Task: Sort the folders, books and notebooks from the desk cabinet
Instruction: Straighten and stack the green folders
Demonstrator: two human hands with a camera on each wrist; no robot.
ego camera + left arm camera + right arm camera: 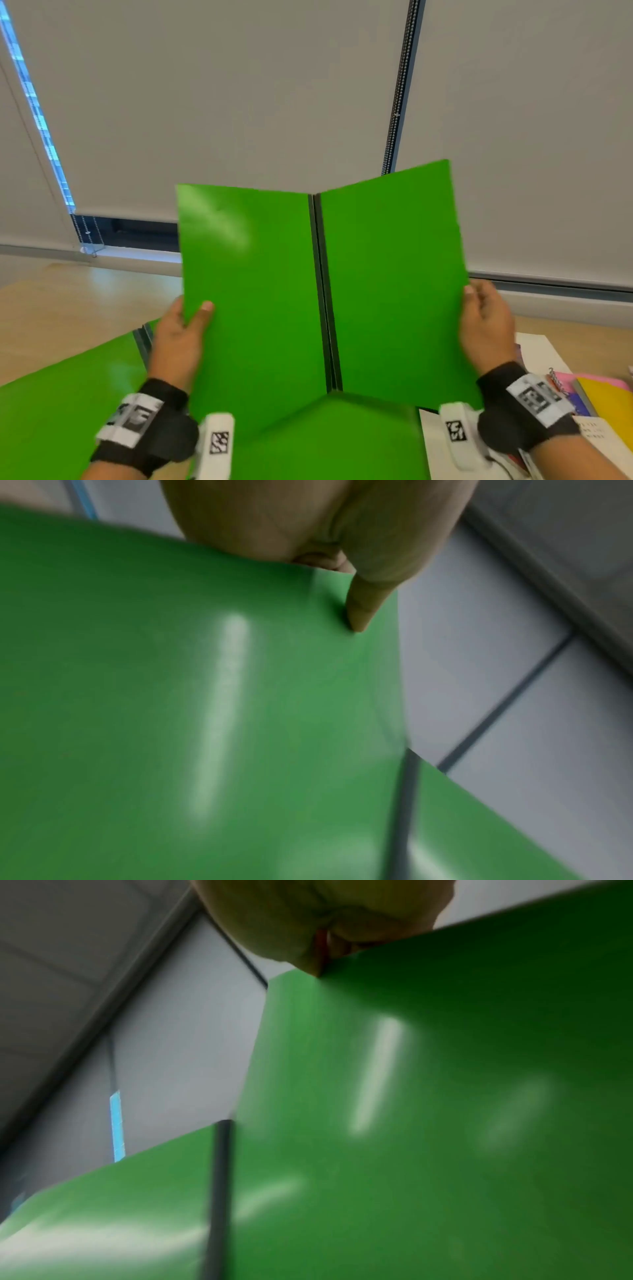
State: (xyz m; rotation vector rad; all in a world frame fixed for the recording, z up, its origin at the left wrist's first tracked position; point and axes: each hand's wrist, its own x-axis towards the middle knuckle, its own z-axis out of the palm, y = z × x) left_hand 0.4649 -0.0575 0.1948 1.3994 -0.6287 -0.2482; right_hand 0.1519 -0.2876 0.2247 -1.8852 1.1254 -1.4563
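Note:
A green folder with a dark spine is held up spread wide in front of me, its covers facing me. My left hand pinches the left cover's outer edge, thumb on the front; the same folder fills the left wrist view under that left hand. My right hand grips the right cover's outer edge; in the right wrist view the right hand meets the folder at its edge. Another green folder lies spread flat on the desk below.
A pile of notebooks, yellow, pink and spiral-bound, with white sheets, lies at the right. The wooden desk runs back to a sill under grey roller blinds with a bead chain.

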